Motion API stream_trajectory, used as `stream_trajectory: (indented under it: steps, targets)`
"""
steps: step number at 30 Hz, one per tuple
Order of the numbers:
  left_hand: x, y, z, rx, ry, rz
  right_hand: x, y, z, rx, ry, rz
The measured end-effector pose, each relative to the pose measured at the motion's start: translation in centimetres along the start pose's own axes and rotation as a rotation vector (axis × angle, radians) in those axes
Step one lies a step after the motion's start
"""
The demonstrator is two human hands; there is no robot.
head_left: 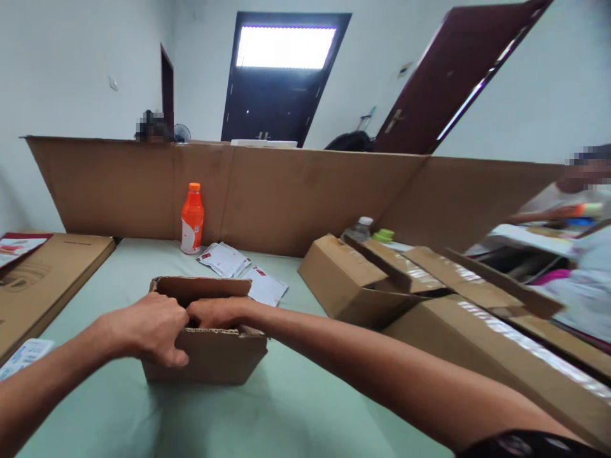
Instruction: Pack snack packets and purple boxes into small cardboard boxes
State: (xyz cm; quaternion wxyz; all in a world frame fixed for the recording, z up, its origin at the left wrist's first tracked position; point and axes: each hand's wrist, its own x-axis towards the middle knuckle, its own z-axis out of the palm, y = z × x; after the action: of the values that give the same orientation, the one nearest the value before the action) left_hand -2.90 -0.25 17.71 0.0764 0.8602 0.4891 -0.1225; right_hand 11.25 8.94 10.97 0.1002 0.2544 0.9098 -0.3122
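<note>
Two bare hands work at one small box [205,359], which stands upright on the pale green tabletop [296,407], left of the middle. The left hand [150,327] grasps the box at its near left corner, thumb on the outside of the front wall. The right hand [214,313] reaches in through the top; its fingertips are hidden behind the wall, so I cannot tell whether they grasp anything.

Beyond the box are one orange bottle [192,219], standing upright, and at least two white packets [223,259] lying flat. One tall cardboard screen [286,197] runs behind them. To the right sit at least two open cartons [344,273], with one clear bottle [360,230] and one green lid [383,235] behind. One large flat carton [76,264] lies on the left. Two other people show, one [151,131] behind the screen, one [594,261] at the far right.

The small box is plain brown cardboard, open-topped, with a ragged, corrugated front edge.
</note>
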Motion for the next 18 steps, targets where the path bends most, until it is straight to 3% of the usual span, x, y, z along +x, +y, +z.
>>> stream_trajectory:
  steps: [3, 6, 9, 11, 13, 14, 15, 18]
  targets:
    - [2.0, -0.5, -1.4, -0.059, -0.207, 0.029, -0.9, 0.4, -0.4, 0.025, -0.044, -0.023]
    - [3.3, -0.9, -1.8, -0.117, -0.342, 0.045, -3.4, 0.0, -1.3, 0.032, -0.013, -0.047]
    - [3.6, -1.0, -1.8, -0.172, -0.410, 0.069, -7.5, 1.3, -3.2, 0.057, 0.223, -0.131]
    - [3.5, -0.9, -1.7, -0.197, -0.434, 0.080, -10.3, 4.6, -4.2, 0.010, 0.512, -0.098]
    - [3.4, -0.8, -1.7, -0.202, -0.428, 0.089, -12.1, 9.5, -4.1, -0.176, 0.688, 0.163]
    - [3.4, -0.7, -1.6, -0.196, -0.417, 0.094, -12.6, 12.2, -3.4, -0.319, 0.659, 0.348]
    - [3.4, -0.7, -1.6, -0.187, -0.408, 0.099, -12.7, 14.9, -2.4, -0.357, 0.634, 0.423]
    - [3.5, -0.5, -1.6, -0.146, -0.417, 0.111, -11.3, 21.0, 1.5, -0.393, 0.585, 0.494]
